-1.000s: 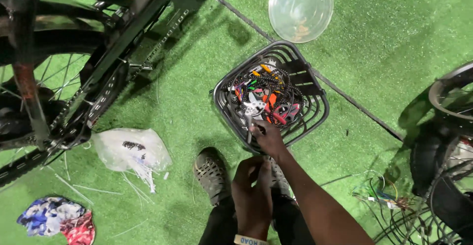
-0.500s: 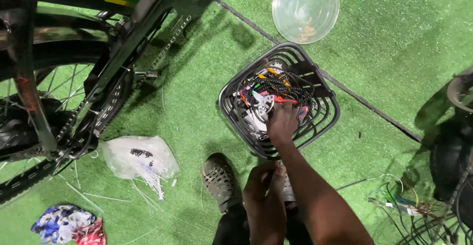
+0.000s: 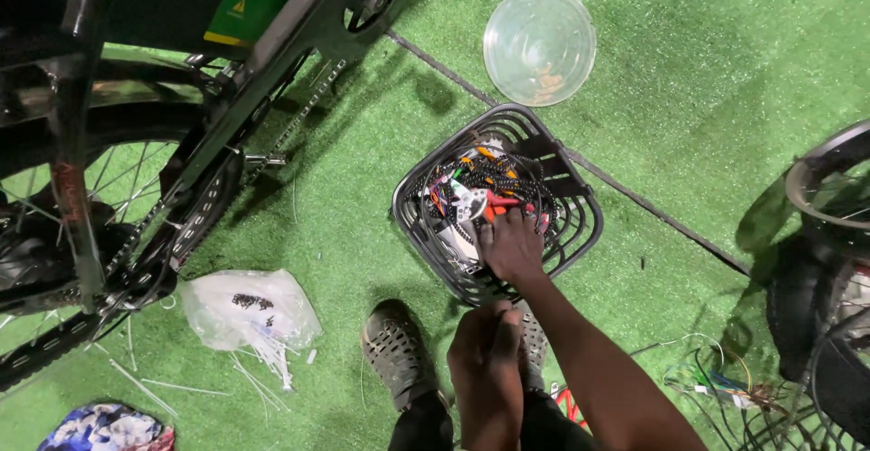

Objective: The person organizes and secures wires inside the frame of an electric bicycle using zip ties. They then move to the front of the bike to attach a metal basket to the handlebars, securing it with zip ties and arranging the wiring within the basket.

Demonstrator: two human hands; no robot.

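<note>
A black wire basket (image 3: pixel 580 233) stands on green artificial turf, filled with coiled black cable, orange-handled pliers (image 3: pixel 500 203) and other small tools. My right hand (image 3: pixel 510 244) reaches into it, palm down, fingers buried among the tools beside the pliers; whether it grips anything is hidden. My left hand (image 3: pixel 485 360) hovers below the basket, above my grey shoe (image 3: pixel 394 353), fingers bunched together with nothing visible in them.
A black bicycle (image 3: pixel 181 143) with chain and spoked wheel fills the upper left. A clear plastic bowl (image 3: pixel 539 45) lies beyond the basket. A plastic bag with white cable ties (image 3: pixel 249 310) lies at left, another wheel (image 3: pixel 829 197) and loose wires (image 3: pixel 725 387) at right.
My right hand has moved from the basket's near rim further in among the tools. My left hand stays low by my leg.
</note>
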